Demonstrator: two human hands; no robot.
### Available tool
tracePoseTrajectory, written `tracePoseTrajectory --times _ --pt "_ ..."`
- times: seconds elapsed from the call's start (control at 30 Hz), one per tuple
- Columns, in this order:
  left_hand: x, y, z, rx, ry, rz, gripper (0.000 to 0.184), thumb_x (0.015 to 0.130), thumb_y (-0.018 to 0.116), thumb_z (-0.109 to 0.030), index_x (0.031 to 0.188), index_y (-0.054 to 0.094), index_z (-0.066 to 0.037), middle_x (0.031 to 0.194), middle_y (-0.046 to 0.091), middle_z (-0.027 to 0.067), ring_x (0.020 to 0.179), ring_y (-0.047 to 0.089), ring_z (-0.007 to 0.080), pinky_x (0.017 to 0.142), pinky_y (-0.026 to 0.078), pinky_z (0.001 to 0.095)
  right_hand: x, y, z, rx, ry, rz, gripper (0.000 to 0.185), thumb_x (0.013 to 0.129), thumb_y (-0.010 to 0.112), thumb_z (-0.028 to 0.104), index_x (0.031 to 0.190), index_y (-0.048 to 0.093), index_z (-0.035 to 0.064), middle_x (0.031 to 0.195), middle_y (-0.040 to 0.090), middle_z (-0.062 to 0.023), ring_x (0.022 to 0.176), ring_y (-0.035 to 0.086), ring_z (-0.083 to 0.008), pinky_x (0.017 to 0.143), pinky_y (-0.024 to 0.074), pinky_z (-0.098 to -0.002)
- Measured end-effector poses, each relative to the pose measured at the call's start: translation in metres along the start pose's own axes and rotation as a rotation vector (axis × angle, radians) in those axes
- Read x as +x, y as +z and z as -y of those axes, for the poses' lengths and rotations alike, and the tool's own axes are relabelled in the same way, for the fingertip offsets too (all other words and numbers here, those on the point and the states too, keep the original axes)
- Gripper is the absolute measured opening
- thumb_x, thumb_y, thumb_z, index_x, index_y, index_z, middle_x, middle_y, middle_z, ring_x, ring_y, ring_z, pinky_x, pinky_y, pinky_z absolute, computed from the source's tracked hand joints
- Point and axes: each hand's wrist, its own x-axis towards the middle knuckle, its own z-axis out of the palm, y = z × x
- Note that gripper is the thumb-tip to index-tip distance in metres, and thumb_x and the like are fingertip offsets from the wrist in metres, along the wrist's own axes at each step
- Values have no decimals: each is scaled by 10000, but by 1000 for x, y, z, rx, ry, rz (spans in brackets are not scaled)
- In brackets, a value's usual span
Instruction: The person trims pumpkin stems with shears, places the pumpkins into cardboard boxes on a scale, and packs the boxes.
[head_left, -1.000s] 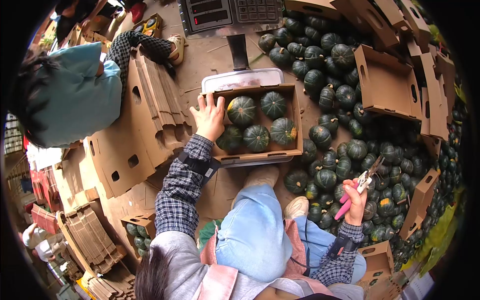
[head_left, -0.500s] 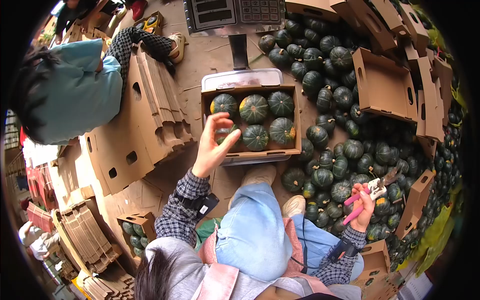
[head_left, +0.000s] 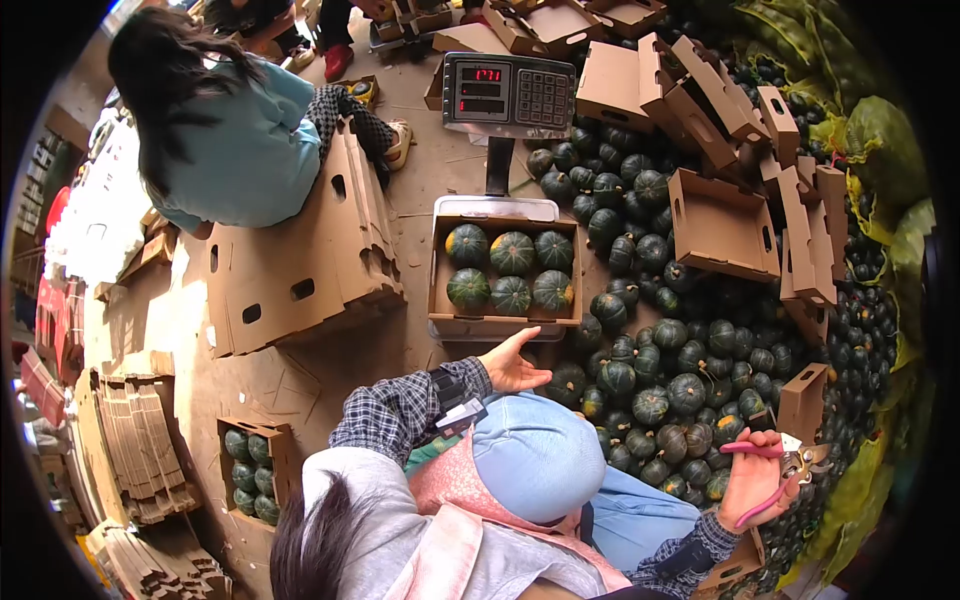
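My left hand [head_left: 514,364] is open, fingers stretched out, just above my knee and in front of the box on the scale. It holds nothing. In my right hand [head_left: 752,484] are pruning shears [head_left: 798,460] with pink handles, spread apart, over the edge of the pumpkin pile. A cardboard box [head_left: 505,322] with several dark green pumpkins [head_left: 511,254] in two rows rests on the scale platform [head_left: 497,207]. Red digits glow on the scale's display [head_left: 484,88]. Many loose pumpkins [head_left: 686,394] lie to the right of the box.
A person in a teal top [head_left: 235,140] sits at the left by stacked flat cardboard [head_left: 290,270]. Another filled box [head_left: 284,455] stands at lower left. Open cardboard trays [head_left: 725,222] lie upon the pile at right, with green netting [head_left: 885,430] beyond.
My left hand has drawn back from above the box toward my knee. My right hand, still holding the shears, has moved a little outward and down. The head view has shifted.
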Motion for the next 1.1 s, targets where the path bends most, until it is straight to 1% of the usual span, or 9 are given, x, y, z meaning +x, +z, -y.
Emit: tracePoseTrajectory --times 0.13,0.27,0.33,0.47,0.53,0.73,0.87,1.0,1.1 --pt "5 3 -7 -118 104 -69 1133 770 679 -428 1391 -136 56 1329 336 281 1132 496 343 908 496 394 -24 -3 2 19 -13 6 638 779 645 318 1158 370 -116 1072 448 -199 1063 447 -304 1042 313 -476" --pt "-10 15 -9 343 47 -25 661 833 620 -388 1253 377 60 1187 493 228 1072 526 303 933 456 408 -39 -8 -3 162 57 5 625 765 652 293 1144 371 -117 1097 455 -201 1063 447 -315 1047 284 -487" --pt "-27 24 -21 629 133 -38 549 835 630 -379 1182 466 14 1144 529 198 1040 541 279 899 472 390 -46 -11 0 141 54 -51 620 760 659 291 1129 376 -119 1097 456 -197 1049 459 -313 1044 287 -483" --pt "-40 17 -89 1205 873 -444 501 797 676 -309 1175 519 -20 1068 554 166 986 559 285 876 475 399 -52 -18 2 143 22 -83 621 773 652 309 1126 366 -114 1069 451 -194 1044 462 -311 1048 290 -480" --pt "-34 -2 -130 1588 1143 -947 579 728 691 -234 1226 482 -25 1113 507 204 1053 485 345 925 415 412 -53 -19 -1 149 44 -111 612 776 647 310 1121 373 -114 1068 448 -187 1049 459 -311 1051 285 -479" --pt "-48 -20 -137 1647 1491 -1089 619 683 716 -192 1230 445 -93 1132 418 211 1102 373 393 926 365 464 -48 -46 -26 65 173 -295 452 792 602 334 1043 481 -22 1039 494 -142 1015 479 -280 993 323 -455" --pt "-51 -39 -104 1692 1531 -1318 780 677 739 -216 1335 345 -76 1240 351 207 1165 319 393 957 338 477 -19 -79 -89 -399 329 -739 240 787 635 200 958 538 63 928 616 -102 873 580 -195 811 456 -329" --pt "-41 -86 -127 1326 1374 -1148 765 723 713 -234 1341 326 -2 1212 445 253 1130 427 360 959 360 423 38 -90 -180 -642 477 -421 253 751 662 81 960 523 46 878 647 -104 762 614 -163 713 485 -267" --pt "-53 -96 -153 925 1182 -886 545 833 649 -273 1253 427 -4 974 591 88 777 580 131 591 446 249 107 -86 -241 -726 432 -189 333 709 676 85 985 501 22 969 619 -118 878 591 -175 796 452 -280"
